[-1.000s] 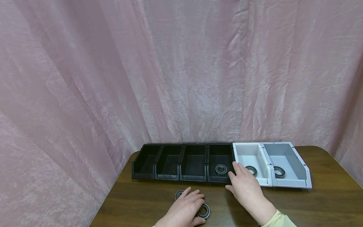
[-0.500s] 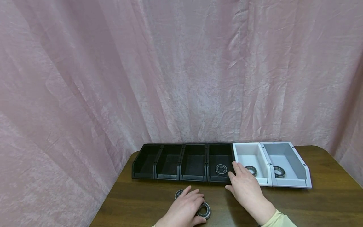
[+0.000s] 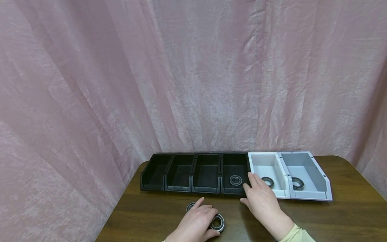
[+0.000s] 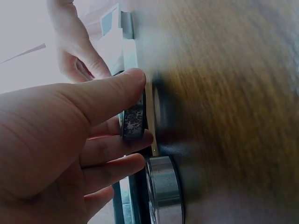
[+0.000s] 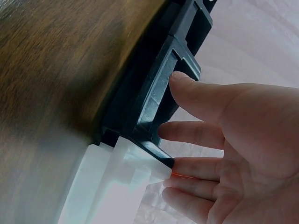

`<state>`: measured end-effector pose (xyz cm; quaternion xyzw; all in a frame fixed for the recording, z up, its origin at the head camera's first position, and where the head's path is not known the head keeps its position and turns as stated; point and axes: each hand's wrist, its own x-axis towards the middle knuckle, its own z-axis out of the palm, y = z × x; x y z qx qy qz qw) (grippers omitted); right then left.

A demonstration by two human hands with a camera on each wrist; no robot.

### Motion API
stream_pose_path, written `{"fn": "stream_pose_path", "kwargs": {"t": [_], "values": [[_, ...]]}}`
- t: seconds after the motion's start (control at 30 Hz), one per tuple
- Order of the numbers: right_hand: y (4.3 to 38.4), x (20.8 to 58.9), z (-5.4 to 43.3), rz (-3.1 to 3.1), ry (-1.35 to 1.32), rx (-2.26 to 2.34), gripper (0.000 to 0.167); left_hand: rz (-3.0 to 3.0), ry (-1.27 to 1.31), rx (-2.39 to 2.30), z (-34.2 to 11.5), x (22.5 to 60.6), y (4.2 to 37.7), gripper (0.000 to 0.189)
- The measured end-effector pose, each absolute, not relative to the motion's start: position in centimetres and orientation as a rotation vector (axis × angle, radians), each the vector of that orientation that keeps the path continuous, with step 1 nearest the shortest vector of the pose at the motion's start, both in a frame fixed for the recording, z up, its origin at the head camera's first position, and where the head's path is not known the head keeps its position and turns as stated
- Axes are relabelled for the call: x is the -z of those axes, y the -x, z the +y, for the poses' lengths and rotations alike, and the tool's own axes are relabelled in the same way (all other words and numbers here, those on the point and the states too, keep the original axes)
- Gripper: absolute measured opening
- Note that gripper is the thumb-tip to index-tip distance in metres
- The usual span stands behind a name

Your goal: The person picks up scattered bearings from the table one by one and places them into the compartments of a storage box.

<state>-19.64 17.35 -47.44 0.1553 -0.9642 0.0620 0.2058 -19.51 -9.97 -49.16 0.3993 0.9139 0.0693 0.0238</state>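
Observation:
My left hand [image 3: 196, 222] pinches a ball bearing [image 3: 217, 223] between thumb and fingers, low over the wooden table. In the left wrist view a narrow gap shows between this bearing [image 4: 133, 122] and the tabletop. A second bearing [image 3: 190, 206] lies on the table just beyond the left fingers, partly hidden by them. My right hand [image 3: 262, 198], fingers spread and fairly straight, is at the front where a black bin [image 3: 229, 194] meets the white bin [image 3: 282, 194]. In the right wrist view its fingertips [image 5: 167, 130] are right at the bins' rims, holding nothing.
Several black bins [image 3: 178, 189] stand side by side along the back, with the white and a grey bin [image 3: 312, 196] at the right end. One bearing [image 3: 235, 180] lies in the rightmost black bin, another [image 3: 268, 182] in the white, another [image 3: 298, 183] in the grey. Pink curtain [image 3: 193, 74] hangs behind.
The left fingers have drawn in around the nearer bearing, which has shifted slightly up in the head view. The right hand has stayed in place at the bins.

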Motion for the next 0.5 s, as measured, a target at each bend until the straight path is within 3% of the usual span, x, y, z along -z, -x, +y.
{"fn": "stream_pose_path", "kwargs": {"t": [0.5], "values": [[19.62, 47.48, 17.29, -2.705, -0.426, -0.172, 0.048, 2.834, -1.260, -0.232, -10.03, 49.06, 19.47, 0.049]]}}
